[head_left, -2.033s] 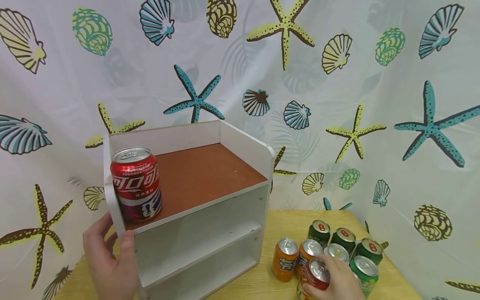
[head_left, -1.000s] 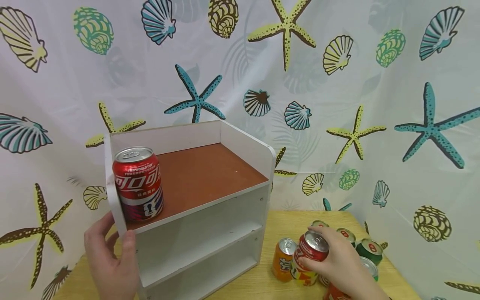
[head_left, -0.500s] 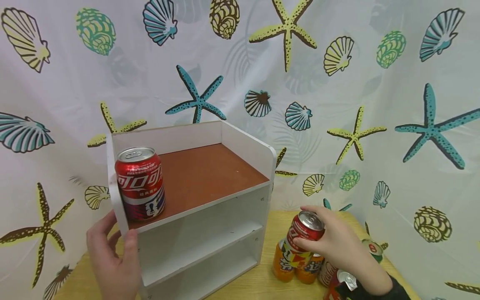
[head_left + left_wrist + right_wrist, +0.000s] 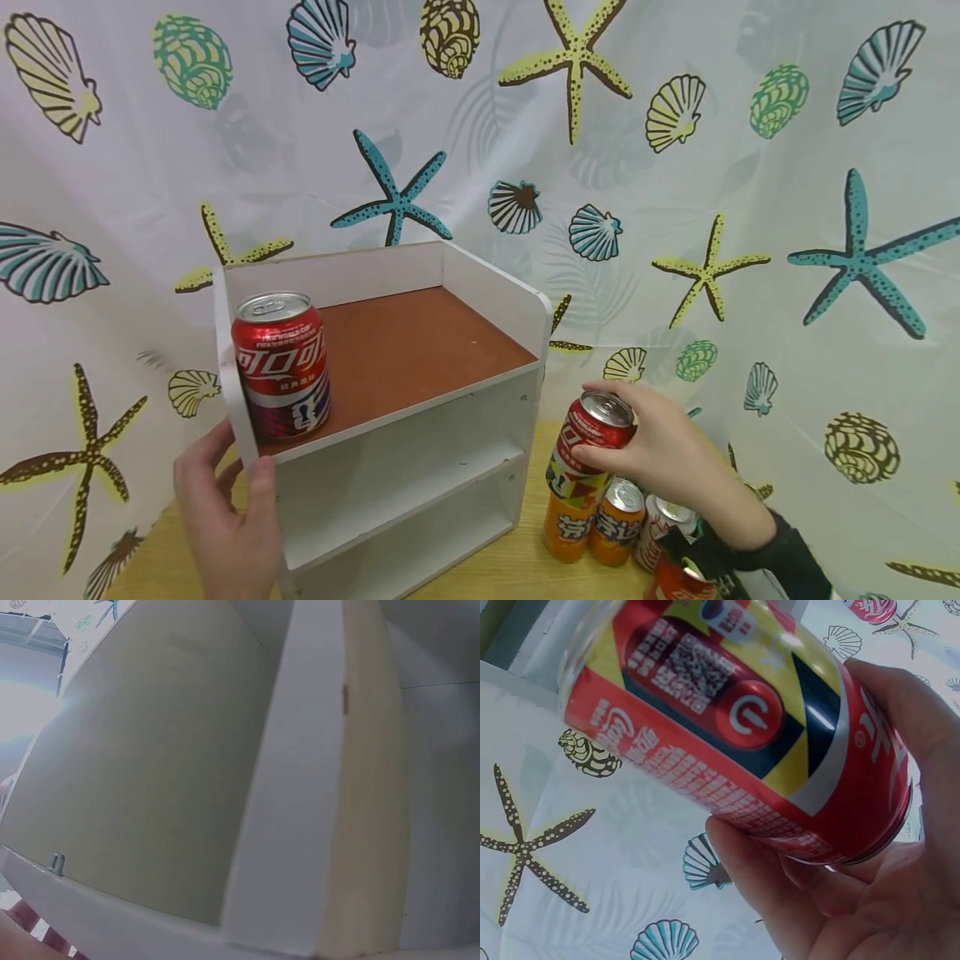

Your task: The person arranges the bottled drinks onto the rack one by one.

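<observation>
A red cola can (image 4: 581, 433) is held up in my right hand (image 4: 660, 450), fingers and thumb round its upper part. It overlaps the top of an orange soda can (image 4: 567, 529) in the head view. Its yellow, black and red printed side fills much of the right wrist view, with fingers (image 4: 761, 874) beneath. My left hand (image 4: 232, 525) grips the left side panel of a small white shelf unit (image 4: 397, 421), thumb at the front edge. Another red cola can (image 4: 281, 367) stands upright on the brown top board, against that panel.
Beside the shelf's right side, a second orange can (image 4: 618, 525), a pale can (image 4: 660, 525) and another red can (image 4: 678, 579) stand on the wooden table (image 4: 480, 575); the right forearm hides others. A shell-and-starfish curtain (image 4: 465, 125) hangs behind.
The right hand has lifted the red cola can from among the cans and moved it up and left, towards the shelf. My left hand keeps its hold on the panel.
</observation>
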{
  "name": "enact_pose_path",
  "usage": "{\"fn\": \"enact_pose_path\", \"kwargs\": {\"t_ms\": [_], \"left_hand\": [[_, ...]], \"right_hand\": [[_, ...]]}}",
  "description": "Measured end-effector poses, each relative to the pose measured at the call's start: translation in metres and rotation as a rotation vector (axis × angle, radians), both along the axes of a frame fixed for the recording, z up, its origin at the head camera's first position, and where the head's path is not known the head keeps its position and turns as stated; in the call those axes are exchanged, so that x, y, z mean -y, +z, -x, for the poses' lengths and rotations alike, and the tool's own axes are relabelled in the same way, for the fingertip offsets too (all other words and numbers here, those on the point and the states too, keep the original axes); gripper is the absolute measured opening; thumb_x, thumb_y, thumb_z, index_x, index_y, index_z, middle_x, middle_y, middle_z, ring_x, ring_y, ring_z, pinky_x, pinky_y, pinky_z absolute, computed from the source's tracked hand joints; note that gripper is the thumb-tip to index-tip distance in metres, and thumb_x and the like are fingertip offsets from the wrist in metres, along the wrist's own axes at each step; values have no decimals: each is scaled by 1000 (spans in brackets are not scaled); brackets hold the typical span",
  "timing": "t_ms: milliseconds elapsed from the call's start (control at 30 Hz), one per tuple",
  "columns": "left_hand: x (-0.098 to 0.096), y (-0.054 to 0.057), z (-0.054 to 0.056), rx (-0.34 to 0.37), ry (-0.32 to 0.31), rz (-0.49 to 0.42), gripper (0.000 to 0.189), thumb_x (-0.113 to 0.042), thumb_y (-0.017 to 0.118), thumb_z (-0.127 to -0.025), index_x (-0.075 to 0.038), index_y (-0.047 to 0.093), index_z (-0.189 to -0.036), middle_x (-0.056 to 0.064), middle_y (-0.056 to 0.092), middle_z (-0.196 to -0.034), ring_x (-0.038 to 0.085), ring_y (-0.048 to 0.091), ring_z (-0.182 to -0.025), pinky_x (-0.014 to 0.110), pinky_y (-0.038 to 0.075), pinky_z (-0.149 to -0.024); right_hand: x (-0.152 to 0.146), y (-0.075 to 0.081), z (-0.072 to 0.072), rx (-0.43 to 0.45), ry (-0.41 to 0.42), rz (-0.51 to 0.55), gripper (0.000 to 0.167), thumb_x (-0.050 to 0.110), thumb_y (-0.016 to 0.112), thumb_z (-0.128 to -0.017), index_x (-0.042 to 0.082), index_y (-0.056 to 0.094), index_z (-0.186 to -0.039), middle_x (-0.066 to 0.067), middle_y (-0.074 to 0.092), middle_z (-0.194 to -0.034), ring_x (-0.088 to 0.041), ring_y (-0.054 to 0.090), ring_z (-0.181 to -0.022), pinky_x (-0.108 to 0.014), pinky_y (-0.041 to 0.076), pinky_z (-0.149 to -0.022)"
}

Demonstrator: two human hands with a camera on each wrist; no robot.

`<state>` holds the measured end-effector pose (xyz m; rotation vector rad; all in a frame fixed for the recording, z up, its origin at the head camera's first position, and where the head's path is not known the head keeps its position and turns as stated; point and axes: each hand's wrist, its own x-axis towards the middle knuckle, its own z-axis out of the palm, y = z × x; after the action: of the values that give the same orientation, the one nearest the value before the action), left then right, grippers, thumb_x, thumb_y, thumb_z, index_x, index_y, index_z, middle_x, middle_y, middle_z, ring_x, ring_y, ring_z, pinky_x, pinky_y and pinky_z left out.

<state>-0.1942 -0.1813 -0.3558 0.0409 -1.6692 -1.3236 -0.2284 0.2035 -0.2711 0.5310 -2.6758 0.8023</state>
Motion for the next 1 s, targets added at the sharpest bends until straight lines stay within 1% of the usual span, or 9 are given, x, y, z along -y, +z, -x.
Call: {"fn": "enact_pose_path", "kwargs": {"t_ms": [200,433,500,600,733,833,1000], "left_hand": [[0,0,0,12,5,1,48,0,54,-100,-1,47,-147,-24,41,-136,4,42,-132,15,41,-98],[0,0,-1,25,12,5,48,-1,55,-100,-2,47,-148,-25,40,-136,3,42,-132,15,41,-99],[0,-1,0,23,13,5,48,-2,55,-100,-2,47,-148,-25,40,-137,3,42,-132,15,40,-99],[1,-2,1,2,13,9,48,0,56,-99,0,47,-147,-24,41,-136,4,43,-132,14,41,-98],[3,-3,3,-33,11,14,49,1,57,-97,1,49,-145,-22,43,-136,5,44,-131,14,41,-97],[3,-4,3,-45,8,15,49,3,58,-96,1,49,-145,-20,43,-136,5,45,-131,13,41,-96],[2,-3,2,-25,12,13,49,3,57,-97,1,49,-145,-23,42,-136,3,44,-131,13,41,-97]], "right_hand": [[8,16,5,-37,67,7,65,29,89,-79,9,62,-134,-11,70,-116,-23,68,-96,-36,61,-75],[22,39,7,-42,101,-2,63,28,87,-82,9,62,-136,-12,70,-119,-24,68,-98,-37,62,-77],[26,45,7,-40,121,6,63,28,87,-82,9,62,-137,-11,70,-119,-24,68,-98,-36,62,-78],[32,53,9,-45,146,14,64,26,86,-83,9,61,-138,-11,69,-121,-24,68,-100,-35,61,-79],[40,60,11,-50,161,18,63,25,86,-83,9,61,-139,-10,68,-125,-25,67,-102,-37,61,-81],[45,64,12,-52,164,12,64,27,86,-83,12,61,-139,-9,68,-125,-25,67,-102,-38,61,-80],[54,67,16,-61,171,6,65,30,87,-82,14,61,-139,-8,69,-122,-25,67,-102,-38,62,-79]]}}
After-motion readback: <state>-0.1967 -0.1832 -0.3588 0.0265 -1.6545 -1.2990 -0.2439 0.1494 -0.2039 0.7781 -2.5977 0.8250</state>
